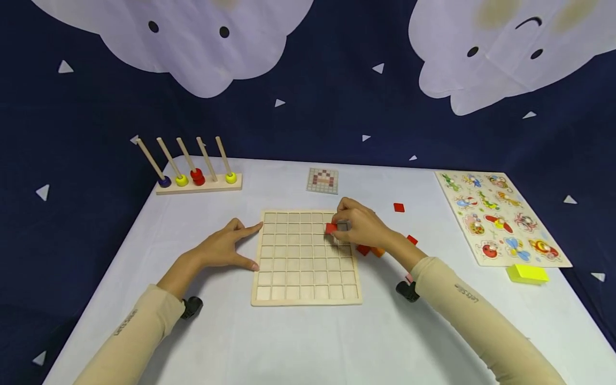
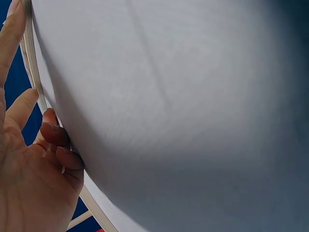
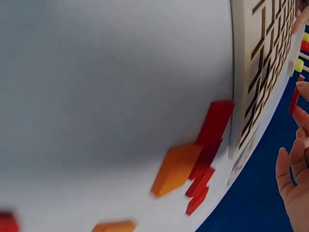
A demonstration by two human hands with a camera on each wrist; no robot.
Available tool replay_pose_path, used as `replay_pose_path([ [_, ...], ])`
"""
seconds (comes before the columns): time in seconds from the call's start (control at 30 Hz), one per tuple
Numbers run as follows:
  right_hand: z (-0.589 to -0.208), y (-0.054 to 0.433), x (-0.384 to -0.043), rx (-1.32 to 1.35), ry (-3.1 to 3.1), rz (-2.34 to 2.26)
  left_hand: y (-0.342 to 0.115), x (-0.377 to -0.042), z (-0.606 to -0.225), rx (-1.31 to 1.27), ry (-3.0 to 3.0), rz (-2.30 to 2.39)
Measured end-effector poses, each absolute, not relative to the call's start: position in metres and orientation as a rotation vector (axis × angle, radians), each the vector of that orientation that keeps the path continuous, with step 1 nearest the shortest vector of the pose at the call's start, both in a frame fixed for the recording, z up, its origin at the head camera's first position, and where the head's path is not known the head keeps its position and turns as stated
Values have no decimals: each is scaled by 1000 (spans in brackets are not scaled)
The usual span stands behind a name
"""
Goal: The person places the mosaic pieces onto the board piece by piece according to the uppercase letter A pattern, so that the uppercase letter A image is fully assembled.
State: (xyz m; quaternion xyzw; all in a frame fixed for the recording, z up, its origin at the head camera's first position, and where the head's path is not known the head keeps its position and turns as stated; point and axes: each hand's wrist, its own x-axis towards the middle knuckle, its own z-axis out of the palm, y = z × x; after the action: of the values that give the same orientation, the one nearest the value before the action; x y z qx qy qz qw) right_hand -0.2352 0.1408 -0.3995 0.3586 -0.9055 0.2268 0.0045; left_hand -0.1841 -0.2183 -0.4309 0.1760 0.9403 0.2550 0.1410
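A square wooden grid board [image 1: 292,264] lies flat in the middle of the white table. Against its left edge rest the straight thumb and index finger of my left hand [image 1: 218,248]; the other fingers are folded in, as the left wrist view shows. My right hand [image 1: 358,222] pinches a red square tile [image 1: 331,228] between thumb and fingers over the upper right cells. In the right wrist view that red tile [image 3: 295,96] is held edge-on, above the board. Close by the board's right edge lie a red tile [image 1: 363,249] and an orange tile [image 1: 377,251], partly under the right forearm.
More red tiles [image 1: 399,207] lie further right, and a pink one [image 1: 409,278] shows by the right wrist. Behind the board is a small pattern card [image 1: 322,181]. A peg stand with rings [image 1: 199,187] is back left; a picture board [image 1: 500,214] and yellow block [image 1: 526,274] are right.
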Motion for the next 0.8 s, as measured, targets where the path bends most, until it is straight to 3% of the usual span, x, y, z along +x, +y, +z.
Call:
replay_pose_path([
  [0.8, -411, 83, -276, 1158, -2913, 583, -220, -184, -434, 519, 2720, 715],
])
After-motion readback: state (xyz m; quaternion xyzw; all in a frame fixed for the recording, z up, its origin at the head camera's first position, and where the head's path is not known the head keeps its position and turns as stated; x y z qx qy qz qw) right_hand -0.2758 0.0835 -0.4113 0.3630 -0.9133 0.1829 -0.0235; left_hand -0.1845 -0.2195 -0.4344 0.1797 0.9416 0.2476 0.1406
